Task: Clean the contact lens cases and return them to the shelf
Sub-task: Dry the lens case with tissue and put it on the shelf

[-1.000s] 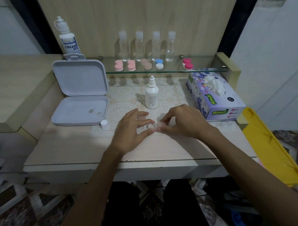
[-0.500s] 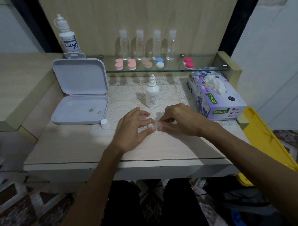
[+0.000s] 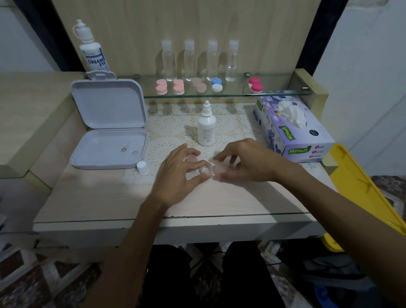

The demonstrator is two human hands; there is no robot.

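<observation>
Over the table [image 3: 107, 203], in front of the small bottle [image 3: 206, 126], the left hand [image 3: 177, 175] and the right hand [image 3: 246, 164] meet, each pinching with curled fingers one end of a clear lens case [image 3: 209, 171], other fingers spread.
</observation>
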